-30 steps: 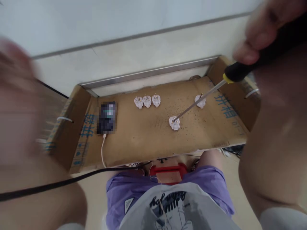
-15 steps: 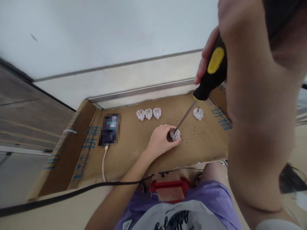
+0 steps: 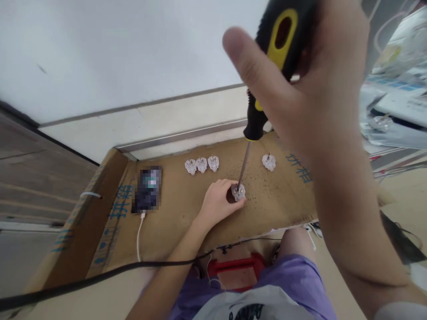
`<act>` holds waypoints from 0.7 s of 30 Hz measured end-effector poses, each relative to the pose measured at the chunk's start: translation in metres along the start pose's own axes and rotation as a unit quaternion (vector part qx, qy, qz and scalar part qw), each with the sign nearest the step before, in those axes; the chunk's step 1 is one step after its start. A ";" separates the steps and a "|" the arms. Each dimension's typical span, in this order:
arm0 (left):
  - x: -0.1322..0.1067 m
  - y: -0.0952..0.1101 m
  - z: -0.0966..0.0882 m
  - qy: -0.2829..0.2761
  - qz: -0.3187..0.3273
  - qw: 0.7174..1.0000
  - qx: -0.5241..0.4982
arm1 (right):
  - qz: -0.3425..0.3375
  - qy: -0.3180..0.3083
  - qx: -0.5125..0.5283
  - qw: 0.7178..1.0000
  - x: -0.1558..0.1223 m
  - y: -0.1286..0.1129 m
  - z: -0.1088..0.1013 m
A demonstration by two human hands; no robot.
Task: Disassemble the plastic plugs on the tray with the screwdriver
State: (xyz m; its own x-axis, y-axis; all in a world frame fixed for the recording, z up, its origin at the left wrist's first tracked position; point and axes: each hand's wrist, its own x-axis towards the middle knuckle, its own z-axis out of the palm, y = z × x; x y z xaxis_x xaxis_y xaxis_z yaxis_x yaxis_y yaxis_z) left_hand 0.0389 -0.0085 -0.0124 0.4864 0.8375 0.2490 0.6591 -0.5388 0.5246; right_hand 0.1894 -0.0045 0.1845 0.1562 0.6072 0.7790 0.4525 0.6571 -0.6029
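My left hand (image 3: 219, 198) grips a clear plastic plug (image 3: 239, 194) between thumb and fingers, holding it on the cardboard. Wrapped round the black and yellow handle of a screwdriver (image 3: 256, 116) is my right hand (image 3: 300, 84), its thumb lying along the handle. The screwdriver's metal shaft runs steeply down, and its tip meets the top of the held plug. Whether the tip sits on a screw is too small to tell. Behind my left hand stand three similar clear plugs in a row, the middle plug (image 3: 201, 165) touching its neighbours. Another clear plug (image 3: 268, 162) sits alone to the right.
A cardboard sheet (image 3: 176, 222) with raised sides serves as the work surface, dotted with small dark specks. At left lies a blurred phone (image 3: 147, 189) on a white cable (image 3: 138, 238). A black cable (image 3: 110, 271) crosses in front. Plastic bags (image 3: 400, 58) lie at far right.
My right hand has turned about the screwdriver handle, with the thumb now in sight. The screwdriver stands more upright. My left hand still holds the plug; the whole view has shifted slightly.
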 end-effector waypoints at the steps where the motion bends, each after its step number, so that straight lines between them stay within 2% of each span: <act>1: 0.001 0.000 0.000 0.003 -0.006 1.000 0.005 | -0.036 -0.023 -0.063 0.997 0.001 -0.001 -0.002; 2: 0.002 0.000 0.000 0.005 -0.011 1.000 0.012 | -0.069 -0.044 -0.091 0.992 0.001 -0.002 -0.003; 4: 0.005 0.000 -0.001 0.003 -0.015 0.999 0.033 | -0.088 -0.050 -0.034 0.994 0.001 0.000 -0.002; 6: 0.010 -0.001 -0.002 -0.007 -0.006 0.999 0.053 | -0.088 -0.003 0.071 0.994 0.000 0.003 0.002; 8: 0.015 -0.003 -0.003 -0.020 0.009 0.998 0.055 | -0.060 0.053 0.156 0.985 0.000 0.006 0.005; 9: 0.016 -0.004 -0.003 -0.022 0.013 0.998 0.049 | -0.034 0.054 0.193 0.979 0.001 0.008 0.005; 11: 0.018 -0.006 -0.003 -0.020 0.013 0.999 0.032 | 0.020 -0.021 0.275 0.961 0.005 0.010 0.003; 14: 0.017 -0.008 -0.002 -0.007 0.011 1.000 0.012 | 0.089 -0.227 0.359 0.901 0.014 0.014 -0.003; 15: 0.016 -0.008 -0.001 -0.006 0.012 1.000 0.007 | 0.093 -0.274 0.351 0.890 0.017 0.014 -0.005; 16: 0.015 -0.008 -0.001 -0.006 0.013 1.000 0.002 | 0.086 -0.295 0.321 0.896 0.021 0.013 -0.007; 17: 0.015 -0.007 -0.001 -0.006 0.012 1.000 -0.002 | 0.068 -0.296 0.262 0.916 0.023 0.010 -0.009; 19: 0.014 -0.007 -0.002 -0.005 0.011 1.000 -0.010 | 0.000 -0.265 0.081 0.961 0.029 0.000 -0.013; 21: 0.014 -0.006 -0.002 -0.004 0.010 1.000 -0.013 | -0.064 -0.235 -0.072 0.967 0.034 -0.014 -0.019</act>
State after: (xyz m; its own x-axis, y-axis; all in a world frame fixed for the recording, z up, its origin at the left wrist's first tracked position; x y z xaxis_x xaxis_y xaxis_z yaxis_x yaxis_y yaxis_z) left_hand 0.0405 0.0071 -0.0102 0.5045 0.8256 0.2527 0.6336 -0.5528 0.5413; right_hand 0.2050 -0.0017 0.2227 -0.3107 0.6837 0.6603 0.5646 0.6916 -0.4504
